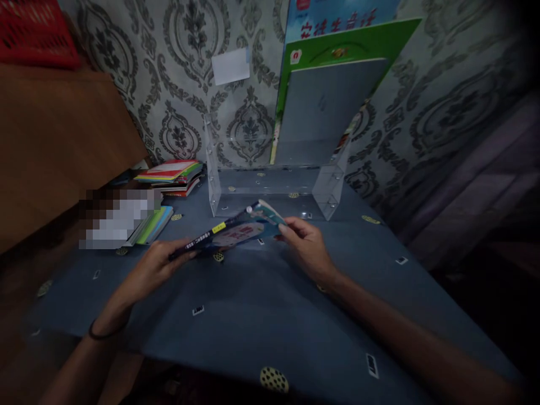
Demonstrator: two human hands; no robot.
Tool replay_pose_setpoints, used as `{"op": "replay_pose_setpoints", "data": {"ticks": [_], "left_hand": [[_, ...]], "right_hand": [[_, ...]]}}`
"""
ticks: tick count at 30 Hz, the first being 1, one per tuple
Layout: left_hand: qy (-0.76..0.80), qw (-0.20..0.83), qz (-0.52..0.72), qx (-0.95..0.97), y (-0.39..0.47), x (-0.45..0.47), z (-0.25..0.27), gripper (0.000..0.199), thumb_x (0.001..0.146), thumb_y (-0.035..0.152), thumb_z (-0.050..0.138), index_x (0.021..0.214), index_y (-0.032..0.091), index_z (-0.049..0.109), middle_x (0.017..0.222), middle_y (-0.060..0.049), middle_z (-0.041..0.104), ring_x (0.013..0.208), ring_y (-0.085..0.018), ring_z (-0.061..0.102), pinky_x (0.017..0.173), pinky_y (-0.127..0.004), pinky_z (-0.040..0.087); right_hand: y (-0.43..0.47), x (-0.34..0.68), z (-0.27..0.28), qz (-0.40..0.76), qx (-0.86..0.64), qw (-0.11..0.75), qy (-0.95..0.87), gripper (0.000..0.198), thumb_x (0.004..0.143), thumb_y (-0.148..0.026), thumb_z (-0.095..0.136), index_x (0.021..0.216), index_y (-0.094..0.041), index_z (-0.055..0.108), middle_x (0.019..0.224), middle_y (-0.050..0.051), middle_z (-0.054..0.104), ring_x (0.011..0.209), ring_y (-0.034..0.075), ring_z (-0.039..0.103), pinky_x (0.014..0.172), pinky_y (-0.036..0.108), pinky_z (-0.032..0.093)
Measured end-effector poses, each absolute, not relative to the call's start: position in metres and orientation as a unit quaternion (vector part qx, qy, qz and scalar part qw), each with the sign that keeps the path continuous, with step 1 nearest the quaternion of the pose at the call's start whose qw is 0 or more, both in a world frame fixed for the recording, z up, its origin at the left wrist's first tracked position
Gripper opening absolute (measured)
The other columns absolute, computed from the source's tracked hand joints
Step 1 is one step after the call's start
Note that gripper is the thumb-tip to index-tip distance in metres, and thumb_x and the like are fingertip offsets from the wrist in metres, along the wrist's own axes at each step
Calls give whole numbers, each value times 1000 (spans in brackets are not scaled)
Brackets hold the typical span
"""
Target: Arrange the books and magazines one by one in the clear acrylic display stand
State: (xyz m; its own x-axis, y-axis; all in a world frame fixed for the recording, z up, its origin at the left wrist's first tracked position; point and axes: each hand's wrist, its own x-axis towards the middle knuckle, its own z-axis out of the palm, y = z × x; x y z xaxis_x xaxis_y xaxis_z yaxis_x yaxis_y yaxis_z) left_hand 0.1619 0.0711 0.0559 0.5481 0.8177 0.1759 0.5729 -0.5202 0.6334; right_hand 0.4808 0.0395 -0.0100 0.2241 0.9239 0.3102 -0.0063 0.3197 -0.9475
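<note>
A dark blue book point(238, 229) with a yellow label on its spine is held above the table, tilted, between both hands. My left hand point(162, 261) grips its left end, fingers closed around the edge. At the other end, my right hand point(306, 244) pinches the corner between thumb and fingers. Just beyond the book stands a clear acrylic rack point(213, 169). Upright at its right side are a grey-backed book point(333, 112), a green book point(392, 42) and a blue book point(341, 17), leaning near the wall.
On the left lie a stack of books point(169, 171) and a nearer pile point(154, 225), partly blurred out. A wooden panel point(63, 129) with a red basket point(36, 34) stands farther left. The table point(236, 337) has a blue patterned cover. A white paper point(230, 66) hangs on the wall.
</note>
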Motion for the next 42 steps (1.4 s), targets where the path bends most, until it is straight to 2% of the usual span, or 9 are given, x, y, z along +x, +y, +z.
{"op": "replay_pose_setpoints", "data": {"ticks": [6, 10, 16, 19, 22, 27, 35, 38, 42], "left_hand": [[400, 348, 302, 792, 66, 189, 63, 30, 81, 49, 71, 83, 20, 80, 75, -1, 74, 69, -19, 64, 62, -24, 50], [427, 470, 361, 683, 58, 212, 52, 37, 68, 53, 83, 71, 17, 76, 72, -2, 73, 67, -18, 65, 62, -26, 53], [441, 652, 368, 495, 41, 242, 35, 56, 50, 53, 95, 86, 15, 77, 86, -6, 78, 75, -21, 71, 71, -31, 59], [437, 689, 332, 473, 37, 246, 26, 54, 52, 48, 96, 89, 14, 75, 85, -6, 78, 71, -19, 71, 68, -31, 59], [415, 698, 335, 478, 41, 244, 17, 55, 58, 46, 94, 97, 14, 72, 88, -6, 78, 74, -18, 72, 73, -30, 59], [426, 664, 300, 536, 55, 239, 2, 48, 68, 46, 87, 97, 17, 63, 75, 0, 71, 58, -11, 64, 56, -23, 53], [443, 571, 142, 676, 70, 228, -2, 49, 79, 59, 70, 102, 19, 52, 56, 7, 58, 43, -13, 57, 39, -22, 42], [455, 444, 101, 765, 79, 225, 4, 33, 89, 52, 58, 96, 21, 51, 53, 6, 58, 42, -15, 56, 42, -24, 40], [489, 146, 48, 859, 87, 233, 18, 17, 96, 37, 54, 95, 21, 59, 77, -3, 69, 75, -22, 68, 65, -31, 48]], "right_hand": [[32, 475, -3, 488, -375, 673, -410, 45, 64, -60, 88, 84, -23, 73, 81, 0, 72, 74, 17, 65, 66, 31, 57], [18, 468, -5, 500, -391, 589, -500, 43, 69, -59, 85, 74, -19, 72, 68, -1, 68, 56, 11, 56, 53, 26, 51], [-5, 476, -3, 531, -424, 461, -571, 36, 78, -51, 79, 85, -16, 74, 75, 2, 71, 60, 12, 59, 53, 25, 52], [-15, 483, -3, 530, -433, 456, -568, 34, 81, -50, 77, 90, -16, 75, 80, 3, 73, 64, 13, 62, 56, 25, 54], [-24, 489, -4, 557, -453, 434, -544, 38, 83, -53, 74, 96, -16, 74, 78, 4, 73, 56, 12, 60, 42, 21, 46], [-28, 492, -11, 606, -464, 401, -507, 39, 82, -53, 76, 98, -17, 73, 73, 3, 72, 51, 13, 60, 37, 21, 43], [-23, 492, -35, 553, -498, 438, -505, 37, 79, -41, 82, 106, -20, 69, 87, 5, 78, 76, 21, 73, 61, 32, 62], [-27, 493, -39, 532, -522, 440, -501, 40, 79, -41, 82, 108, -20, 65, 82, 4, 76, 67, 21, 72, 53, 31, 61], [-32, 495, -35, 587, -532, 394, -466, 48, 78, -50, 81, 107, -22, 54, 72, 1, 74, 48, 18, 67, 35, 27, 50]]}}
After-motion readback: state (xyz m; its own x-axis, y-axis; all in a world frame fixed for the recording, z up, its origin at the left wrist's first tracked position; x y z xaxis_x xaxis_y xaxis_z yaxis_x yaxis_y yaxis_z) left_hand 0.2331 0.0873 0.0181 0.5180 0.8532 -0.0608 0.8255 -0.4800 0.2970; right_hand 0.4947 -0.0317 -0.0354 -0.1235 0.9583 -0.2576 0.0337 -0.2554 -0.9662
